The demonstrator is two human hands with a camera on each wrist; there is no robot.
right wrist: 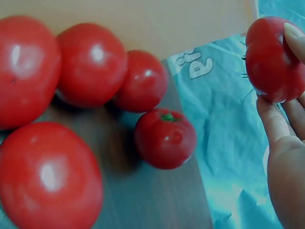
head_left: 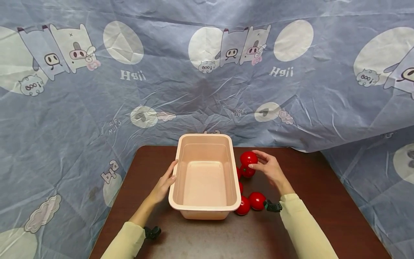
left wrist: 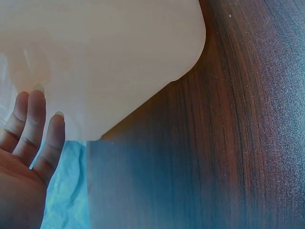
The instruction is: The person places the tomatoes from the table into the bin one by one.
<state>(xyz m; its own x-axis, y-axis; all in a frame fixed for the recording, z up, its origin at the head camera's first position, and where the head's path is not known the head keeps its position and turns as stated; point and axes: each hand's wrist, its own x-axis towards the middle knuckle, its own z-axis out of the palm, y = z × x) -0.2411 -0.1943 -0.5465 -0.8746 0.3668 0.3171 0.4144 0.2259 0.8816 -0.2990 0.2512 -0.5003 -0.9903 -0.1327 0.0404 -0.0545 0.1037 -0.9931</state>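
Observation:
My right hand (head_left: 271, 169) pinches a red tomato (head_left: 247, 158) between thumb and fingers, to the right of a pale pink plastic basin (head_left: 204, 208). In the right wrist view the held tomato (right wrist: 270, 59) is raised, showing small dark stem tips on its left side. Below it sits another tomato (right wrist: 165, 140) with a green stem scar. My left hand (head_left: 160, 189) rests against the basin's left side, thumb near the rim. The left wrist view shows its relaxed fingers (left wrist: 35, 119) along the basin's outer wall (left wrist: 119, 62). Nothing lies inside the basin.
Several more tomatoes (head_left: 257, 201) lie on the dark wooden table (head_left: 310, 201) along the basin's right side, some partly hidden by its rim. A blue-grey patterned cloth (head_left: 207, 97) hangs behind the table and down at both sides.

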